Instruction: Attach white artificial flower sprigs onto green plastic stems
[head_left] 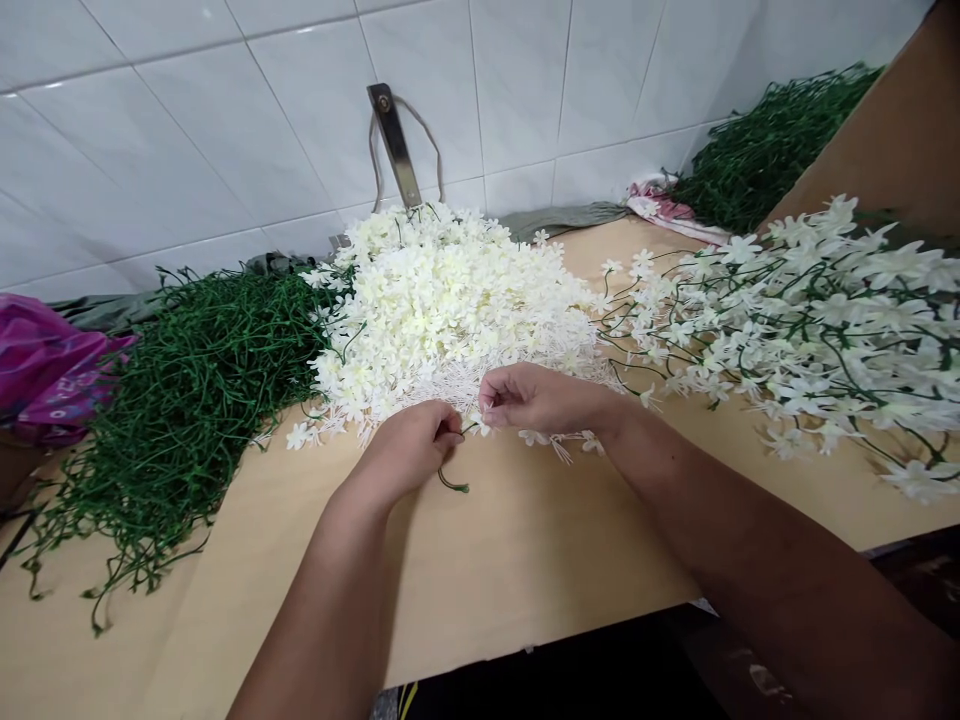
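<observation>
My left hand (411, 445) is closed in a pinch on a thin green plastic stem (451, 480) that curls down below my fingers. Close to its right, my right hand (529, 398) is pinched on a small white artificial flower (480, 428) at the stem's upper end. Both hands work over a light wooden table (487, 560), at the near edge of a big heap of loose white flower heads (450, 300).
A tangle of bare green stems (180, 400) covers the table's left. Finished stems with white flowers (825, 320) lie at the right. More green stems (765, 150) are piled at the back right. A pink bag (45, 365) sits far left; a tiled wall stands behind.
</observation>
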